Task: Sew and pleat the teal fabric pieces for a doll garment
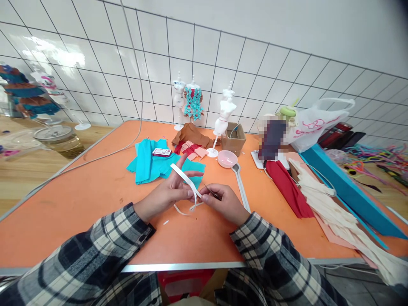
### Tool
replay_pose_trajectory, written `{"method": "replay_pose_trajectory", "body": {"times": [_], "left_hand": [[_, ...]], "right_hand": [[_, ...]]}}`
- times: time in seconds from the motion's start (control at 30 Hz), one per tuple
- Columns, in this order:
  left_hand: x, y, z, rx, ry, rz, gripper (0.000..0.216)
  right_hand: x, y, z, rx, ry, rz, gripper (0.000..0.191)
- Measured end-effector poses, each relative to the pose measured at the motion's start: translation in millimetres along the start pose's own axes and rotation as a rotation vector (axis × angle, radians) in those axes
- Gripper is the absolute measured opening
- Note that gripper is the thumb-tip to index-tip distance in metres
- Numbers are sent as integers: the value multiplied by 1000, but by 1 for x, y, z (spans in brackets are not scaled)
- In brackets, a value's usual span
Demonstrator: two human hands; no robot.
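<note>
Between my two hands, above the front of the orange table [105, 221], is a narrow white strip [183, 175] that looks like ribbon or elastic. My left hand [165, 193] pinches it between thumb and fingers, with other fingers stretched out. One end arcs up over these fingers, and thin loops hang below. My right hand [228, 204] is closed at the strip's right end, thumb against forefinger. A thin, dark, pointed tool [217, 196] sits in the same hand, mostly hidden, so its kind is unclear. A tiny white scrap [165, 222] lies near my left wrist.
Turquoise cloth [146, 163] with a small box [162, 152] lies beyond my left hand. Behind stand white mini dress forms [223, 114], brown cloth [191, 135], a pink bowl [227, 159] and a cardboard box [234, 140]. Red cloth [288, 187] and cream fabric [331, 204] lie right.
</note>
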State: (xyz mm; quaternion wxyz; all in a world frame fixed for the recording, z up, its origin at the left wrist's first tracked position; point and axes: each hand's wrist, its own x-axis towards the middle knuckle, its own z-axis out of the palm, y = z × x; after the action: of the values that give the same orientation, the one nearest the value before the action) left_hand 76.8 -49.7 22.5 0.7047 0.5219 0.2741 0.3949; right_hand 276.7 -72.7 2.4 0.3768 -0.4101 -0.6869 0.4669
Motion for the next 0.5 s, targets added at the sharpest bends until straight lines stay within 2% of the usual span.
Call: {"method": "replay_pose_trajectory", "body": {"times": [0.1, 0.27, 0.4, 0.5], "left_hand": [[1, -2, -2, 11, 6, 1, 121], [1, -6, -1, -17, -3, -35, 122], [0, -6, 2, -14, -11, -49, 121], [3, -3, 1, 109, 69, 0, 120]], "right_hand": [[-1, 3, 0, -67, 63, 0, 17], [1, 6, 0, -303, 209, -80, 13], [1, 5, 1, -365, 234, -143, 14], [-1, 1, 0, -348, 323, -146, 23]]}}
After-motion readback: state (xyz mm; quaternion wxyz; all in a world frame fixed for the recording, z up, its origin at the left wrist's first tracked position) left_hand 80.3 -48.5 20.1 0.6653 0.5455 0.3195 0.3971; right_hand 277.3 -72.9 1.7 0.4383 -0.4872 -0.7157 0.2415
